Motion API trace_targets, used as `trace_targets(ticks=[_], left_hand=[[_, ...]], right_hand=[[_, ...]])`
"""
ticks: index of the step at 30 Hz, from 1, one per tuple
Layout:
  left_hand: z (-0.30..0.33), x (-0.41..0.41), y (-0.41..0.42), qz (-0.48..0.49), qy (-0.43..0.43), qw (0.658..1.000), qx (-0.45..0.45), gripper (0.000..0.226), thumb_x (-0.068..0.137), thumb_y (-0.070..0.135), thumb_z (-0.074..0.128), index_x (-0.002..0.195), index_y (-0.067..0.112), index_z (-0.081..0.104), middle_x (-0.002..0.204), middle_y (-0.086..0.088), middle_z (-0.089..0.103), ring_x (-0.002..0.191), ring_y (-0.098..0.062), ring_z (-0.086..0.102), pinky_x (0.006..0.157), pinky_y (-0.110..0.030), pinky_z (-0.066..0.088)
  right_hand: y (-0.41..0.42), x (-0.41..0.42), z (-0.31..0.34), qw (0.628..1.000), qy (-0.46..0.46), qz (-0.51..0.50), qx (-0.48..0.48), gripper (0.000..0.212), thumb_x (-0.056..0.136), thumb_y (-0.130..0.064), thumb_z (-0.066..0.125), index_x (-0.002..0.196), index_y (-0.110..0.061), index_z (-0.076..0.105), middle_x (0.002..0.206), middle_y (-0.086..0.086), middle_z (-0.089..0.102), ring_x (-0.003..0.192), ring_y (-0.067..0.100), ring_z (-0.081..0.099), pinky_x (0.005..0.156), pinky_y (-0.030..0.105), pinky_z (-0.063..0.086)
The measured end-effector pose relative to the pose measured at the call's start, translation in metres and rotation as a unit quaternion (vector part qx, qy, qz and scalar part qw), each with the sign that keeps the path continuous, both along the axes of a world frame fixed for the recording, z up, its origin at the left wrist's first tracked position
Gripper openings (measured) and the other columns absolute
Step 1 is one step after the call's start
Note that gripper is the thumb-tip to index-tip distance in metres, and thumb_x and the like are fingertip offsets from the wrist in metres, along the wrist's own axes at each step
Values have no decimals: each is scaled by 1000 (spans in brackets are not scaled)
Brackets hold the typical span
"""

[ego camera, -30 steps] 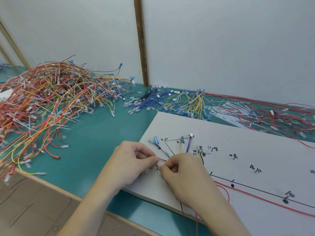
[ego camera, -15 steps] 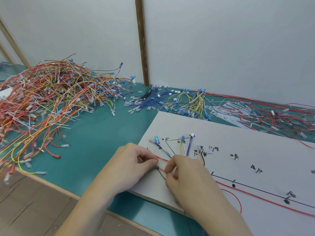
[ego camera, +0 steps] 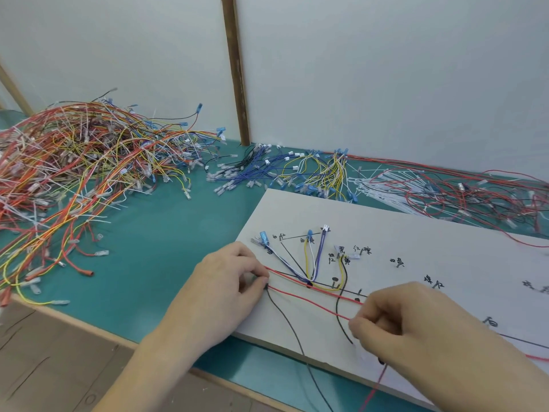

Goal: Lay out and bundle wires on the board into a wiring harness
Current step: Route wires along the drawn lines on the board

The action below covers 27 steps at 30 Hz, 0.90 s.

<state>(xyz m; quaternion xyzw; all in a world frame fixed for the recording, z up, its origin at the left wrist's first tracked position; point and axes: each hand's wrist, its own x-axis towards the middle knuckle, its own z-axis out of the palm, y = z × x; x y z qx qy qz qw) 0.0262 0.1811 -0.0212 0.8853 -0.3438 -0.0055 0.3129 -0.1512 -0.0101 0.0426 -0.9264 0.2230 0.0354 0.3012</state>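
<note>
The white harness board [ego camera: 401, 233] lies on the green tabletop [ego camera: 166, 242], set at an angle so that its left corner points toward the near tabletop edge. Its near edge runs from beside the left hand down to the right, with a strip of green showing between that edge and the wooden tabletop rim [ego camera: 98, 331]. A band of tabletop separates the board's left edge from the big tangle of red, orange and yellow wires [ego camera: 74, 173] heaped at the left. Behind the board's far edge lie a cluster of blue and yellow wires [ego camera: 297, 173] and a spread of white cable ties and red wires [ego camera: 445, 191], close against the white wall panels [ego camera: 386, 69].

The left hand [ego camera: 225, 289] rests at the board's left corner, thumb and forefinger pinched together on the ends of two red wires [ego camera: 312, 298]. These wires run along the board's length, left to right, nearly parallel to the drawn black line. The right hand [ego camera: 416, 328] is curled over the board's near part, fingertips pinching the same red wires farther along. A black wire [ego camera: 285, 316] trails from the left pinch off the near edge toward the viewer. Short white, yellow and blue wires with connectors [ego camera: 309, 257] fan upward from a point on the line.
</note>
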Motion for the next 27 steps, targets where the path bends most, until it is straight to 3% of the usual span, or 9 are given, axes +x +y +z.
trace_targets(ticks=[3,6,11,14,18,20,22,27], left_hand=[[4,6,2,-45,23,998,23,14,95,29,68,89,38,77,100,24,58,77,-5,60,65,-20,45],[10,14,3,-76,34,995,57,13,94,29,68,90,38,77,99,21,59,75,-5,61,65,-21,44],[24,24,0,-108,27,987,114,13,93,34,67,91,42,77,96,21,62,75,-2,61,66,-23,47],[29,29,-1,-128,11,982,141,12,93,37,66,92,42,77,96,23,62,78,0,61,67,-20,46],[29,29,-3,-135,3,980,143,11,92,41,66,89,43,76,96,25,61,78,-1,62,66,-23,49],[26,30,-3,-133,13,983,128,11,91,39,67,86,42,77,95,23,63,76,-3,63,65,-24,50],[24,30,-2,-133,22,984,117,12,91,38,68,85,40,78,95,22,64,76,-5,64,66,-26,51],[21,31,-2,-128,30,987,95,10,89,40,70,82,40,77,93,22,65,75,-6,65,67,-30,53]], right_hand=[[-14,-12,1,1000,10,-13,24,14,90,-39,60,81,-34,69,71,-24,70,55,-4,61,54,12,43],[-24,-19,-2,997,8,-31,70,12,91,-30,60,85,-29,70,63,-12,68,43,4,55,49,14,39],[-34,-28,-7,996,10,-27,80,17,80,-39,64,94,-48,68,84,-23,70,72,-1,64,69,20,48],[-42,-33,-4,995,22,7,98,21,79,-50,62,98,-53,68,84,-21,74,74,-2,67,78,26,53],[-45,-37,5,985,-4,5,171,30,74,-61,65,96,-42,74,80,-10,77,64,5,67,63,22,52],[-44,-36,9,978,-17,-9,208,37,79,-67,70,92,-33,77,67,-8,69,49,7,52,47,16,41],[-47,-35,9,978,-55,-36,198,43,79,-69,63,86,-30,78,59,-9,62,45,7,39,43,14,30],[-65,-45,3,974,-120,-60,180,29,78,-50,73,83,-23,82,47,-13,47,38,3,33,39,9,25]])
